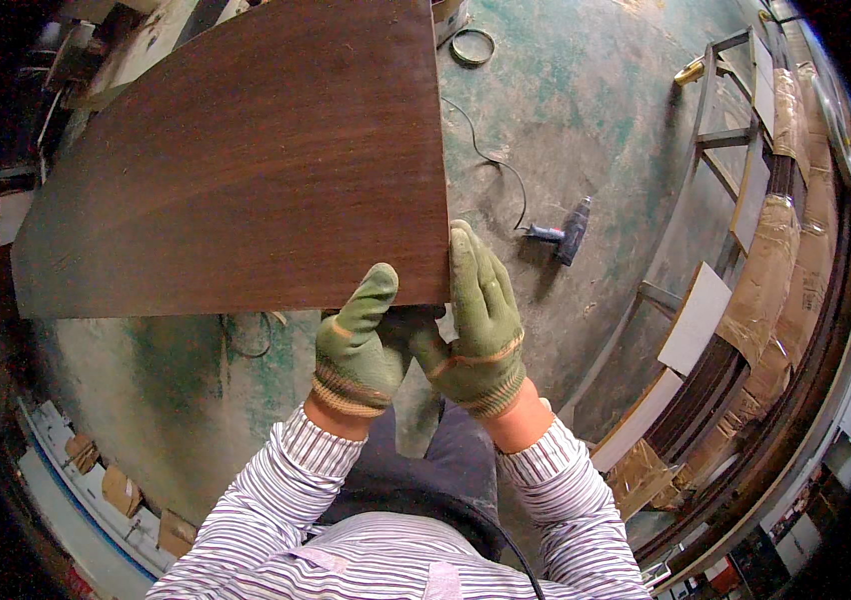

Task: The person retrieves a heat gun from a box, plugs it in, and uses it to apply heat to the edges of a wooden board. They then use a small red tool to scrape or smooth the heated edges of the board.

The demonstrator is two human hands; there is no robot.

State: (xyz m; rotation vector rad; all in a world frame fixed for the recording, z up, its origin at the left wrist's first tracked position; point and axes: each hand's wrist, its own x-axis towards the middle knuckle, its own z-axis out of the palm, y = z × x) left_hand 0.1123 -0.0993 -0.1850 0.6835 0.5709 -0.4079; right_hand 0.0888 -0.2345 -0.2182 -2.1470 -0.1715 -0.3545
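Observation:
A large dark brown wood-grain board [246, 170] lies in front of me, its near right corner between my hands. My left hand [358, 345], in a green knitted glove, grips the near edge with the thumb on top; its other fingers are hidden under the board. Gloved the same way, my right hand [481, 325] rests its straight fingers flat along the board's right edge. Its thumb points toward the left hand, below the corner. A small dark part [424, 312] shows under the near edge between the hands; I cannot tell what it is.
On the worn green-grey floor [596, 130] lies a corded power drill [568, 232], right of the board. A ring-shaped coil [473, 47] is farther off. Along the right stand a metal frame [726, 138] and long cardboard-wrapped bundles [768, 270]. White panels with cardboard pieces [121, 490] lie lower left.

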